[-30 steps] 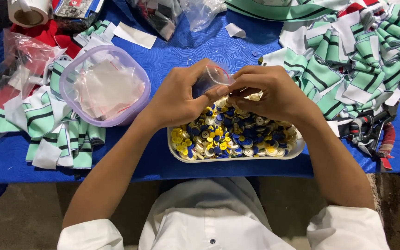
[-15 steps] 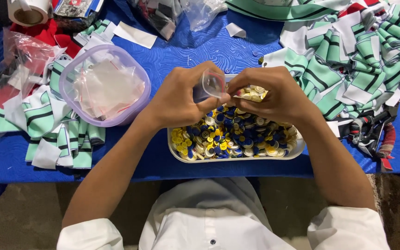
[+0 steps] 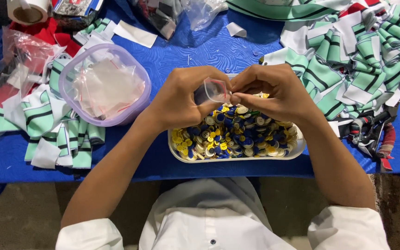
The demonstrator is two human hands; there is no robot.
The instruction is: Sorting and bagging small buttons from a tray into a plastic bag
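Note:
My left hand (image 3: 184,99) and my right hand (image 3: 274,92) meet above a white oval tray (image 3: 237,158) heaped with yellow, blue and white buttons (image 3: 237,134). Between the fingertips of both hands is a small clear zip bag (image 3: 215,89) with a red strip along its mouth. The left hand grips the bag from the left side. My right thumb and fingers pinch its right edge. I cannot tell what is inside the bag.
A lilac-rimmed clear tub (image 3: 103,85) of small clear bags stands left of the tray on the blue tablecloth (image 3: 195,46). Green-and-white striped fabric pieces lie at left (image 3: 61,134) and in a pile at right (image 3: 366,60). A tape roll (image 3: 26,11) sits far left.
Both hands have lifted slightly off the buttons with the small bag, and the right fingers have closed on the bag's edge.

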